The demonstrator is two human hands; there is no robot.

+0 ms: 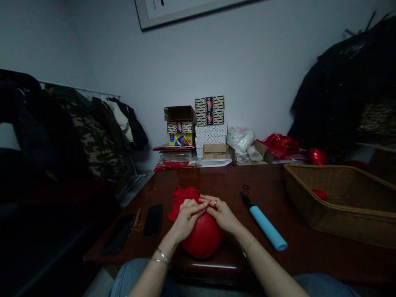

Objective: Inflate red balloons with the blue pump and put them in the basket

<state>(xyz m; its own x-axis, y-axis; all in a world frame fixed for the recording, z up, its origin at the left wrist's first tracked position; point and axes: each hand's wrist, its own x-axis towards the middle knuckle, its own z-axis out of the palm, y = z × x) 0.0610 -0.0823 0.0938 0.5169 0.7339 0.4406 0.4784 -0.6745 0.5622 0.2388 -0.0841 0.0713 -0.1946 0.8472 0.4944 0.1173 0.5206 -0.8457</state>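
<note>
A round, inflated red balloon (202,239) is at the table's front edge, below my two hands. My left hand (188,216) and my right hand (221,212) meet at its top, fingertips pinched together; the balloon's neck is hidden between them. A ring shows on the right hand, and both wrists wear bracelets. Just behind the left hand lies a pile of limp red balloons (185,194). To the right rests a light blue balloon pump (267,227) with a black nozzle.
A wicker basket (337,222) with a red balloon (320,194) inside stands at the right. Left on the table (229,175) lie a black phone (153,221), a dark flat pouch (118,234) and rubber bands (136,227). Stacked boxes (210,136) line the wall.
</note>
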